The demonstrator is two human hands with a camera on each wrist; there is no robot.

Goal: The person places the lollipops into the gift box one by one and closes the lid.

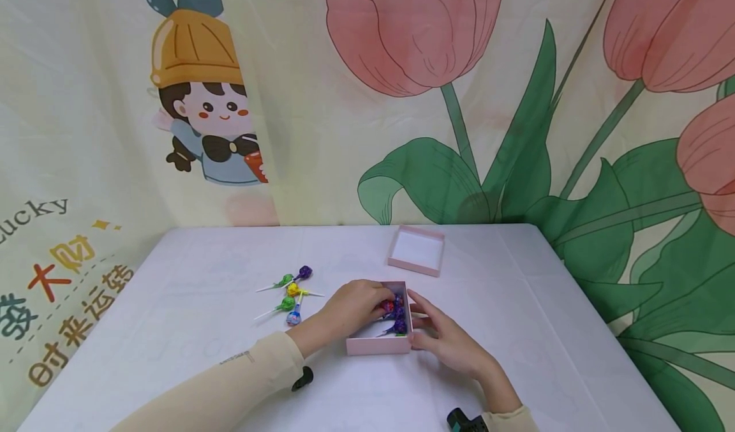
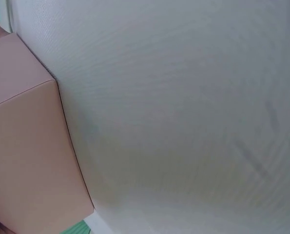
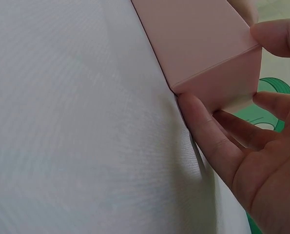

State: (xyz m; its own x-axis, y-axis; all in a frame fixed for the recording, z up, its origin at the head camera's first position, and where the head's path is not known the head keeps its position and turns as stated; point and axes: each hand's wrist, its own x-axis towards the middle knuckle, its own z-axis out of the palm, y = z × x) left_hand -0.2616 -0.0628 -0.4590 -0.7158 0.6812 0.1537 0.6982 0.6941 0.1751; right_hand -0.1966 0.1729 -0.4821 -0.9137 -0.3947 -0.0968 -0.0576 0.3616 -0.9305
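Note:
An uncovered pale pink box (image 1: pixel 379 346) stands on the table, with several purple lollipops (image 1: pixel 399 327) along its right side inside. My left hand (image 1: pixel 357 307) reaches over the box's left wall, and its fingertips pinch a red-and-purple lollipop (image 1: pixel 388 306) inside, partly covered by the fingers. At the box's right wall is my right hand (image 1: pixel 445 336), its spread fingers touching the outside. The right wrist view shows the fingers of this right hand (image 3: pixel 261 151) against the end of the box (image 3: pixel 208 48). In the left wrist view only a box corner (image 2: pixel 32 146) shows clearly.
Left of the box lies a loose group of lollipops: green ones (image 1: pixel 286 304), a yellow one (image 1: pixel 293 290), a blue one (image 1: pixel 293 318) and a dark purple one (image 1: pixel 305 272). The pink box lid (image 1: pixel 416 250) lies behind the box, near the back edge of the white-covered table (image 1: pixel 201 304).

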